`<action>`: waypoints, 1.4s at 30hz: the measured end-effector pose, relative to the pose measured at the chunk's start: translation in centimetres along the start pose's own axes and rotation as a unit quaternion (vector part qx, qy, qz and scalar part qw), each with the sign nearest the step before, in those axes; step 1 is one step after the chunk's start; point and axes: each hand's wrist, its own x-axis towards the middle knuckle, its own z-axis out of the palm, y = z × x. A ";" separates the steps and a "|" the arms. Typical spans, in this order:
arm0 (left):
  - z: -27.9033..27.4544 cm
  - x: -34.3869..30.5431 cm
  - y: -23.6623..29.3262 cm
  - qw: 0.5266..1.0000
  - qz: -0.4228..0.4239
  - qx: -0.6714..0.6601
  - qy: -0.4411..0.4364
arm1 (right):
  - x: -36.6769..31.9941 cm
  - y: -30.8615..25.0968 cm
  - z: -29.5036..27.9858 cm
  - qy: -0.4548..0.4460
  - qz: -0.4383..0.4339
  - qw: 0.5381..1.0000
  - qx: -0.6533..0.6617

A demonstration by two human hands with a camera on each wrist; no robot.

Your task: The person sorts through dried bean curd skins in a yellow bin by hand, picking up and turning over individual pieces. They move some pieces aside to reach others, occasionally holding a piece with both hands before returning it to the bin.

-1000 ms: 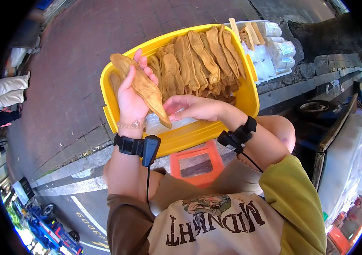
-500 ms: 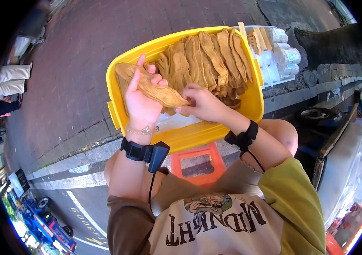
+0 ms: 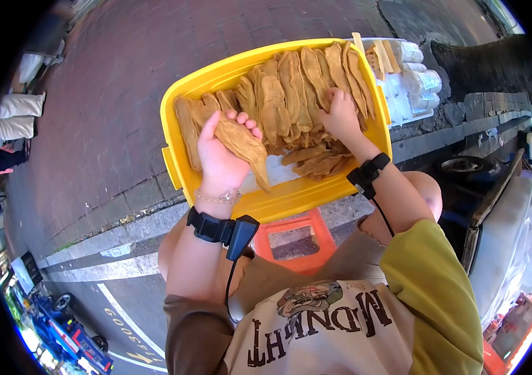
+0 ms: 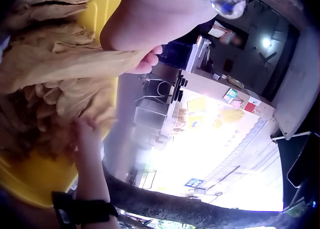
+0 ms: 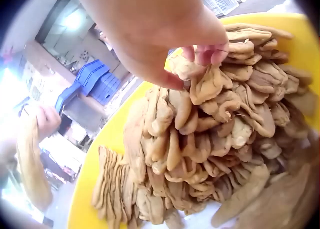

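Reddish paving (image 3: 122, 81) spreads beyond the yellow tub (image 3: 291, 207), where the left hand (image 3: 219, 156) curls its fingers round a brown strip (image 3: 245, 148) across its palm toward the left edge, and the right hand (image 3: 343, 120) pinches another strip (image 5: 207, 85) toward the right edge.

The long wrinkled strips (image 3: 275, 103) along the far edge of the bright yellow rectangular plastic tub (image 3: 284, 203) are golden-brown; past its near edge, the square plastic stool (image 3: 326, 245) is orange-red. The beige cloth shirt (image 3: 347, 350) (brown left sleeve (image 3: 194, 331), olive-green right sleeve (image 3: 431, 275)) bears dark lettering (image 3: 328, 325).
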 end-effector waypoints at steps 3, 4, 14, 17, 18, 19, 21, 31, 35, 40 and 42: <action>-0.3 0.4 -0.6 0.997 -0.028 0.028 0.064 | 1.1 0.6 -0.6 -0.064 0.099 0.987 0.105; -1.0 0.5 -0.5 0.998 -0.044 0.030 0.035 | 1.1 0.7 -0.6 -0.075 0.129 0.982 0.117; -0.6 0.7 -2.1 0.985 -0.015 0.153 0.072 | 0.2 -4.4 -3.8 -0.098 0.090 0.829 0.544; -1.4 1.4 -2.0 0.992 -0.029 0.096 0.074 | -1.7 -8.3 -6.6 -0.269 0.058 0.661 0.699; -0.6 1.2 -2.2 0.992 -0.028 0.096 0.074 | -2.2 -8.4 -6.0 -0.303 0.047 0.675 0.671; 0.9 0.9 -2.4 0.995 0.000 0.081 0.062 | -2.7 -8.4 -5.3 -0.336 0.035 0.688 0.642; 1.7 1.1 -2.7 0.996 0.023 0.069 0.048 | -3.5 -8.3 -4.6 -0.364 0.041 0.700 0.613; 0.4 2.2 -2.5 0.986 0.067 0.148 0.046 | -5.0 -8.3 -3.4 -0.368 0.029 0.711 0.599; -1.4 2.9 -2.4 0.986 0.036 0.154 0.053 | -3.8 -6.9 -2.8 -0.399 -0.037 0.744 0.534; 0.4 2.4 -2.2 0.990 0.054 0.119 0.055 | -2.6 -7.1 -5.1 -0.426 -0.017 0.754 0.499; 1.1 2.3 -1.9 0.990 0.073 0.118 0.030 | -1.4 -6.2 -4.9 -0.344 0.020 0.804 0.484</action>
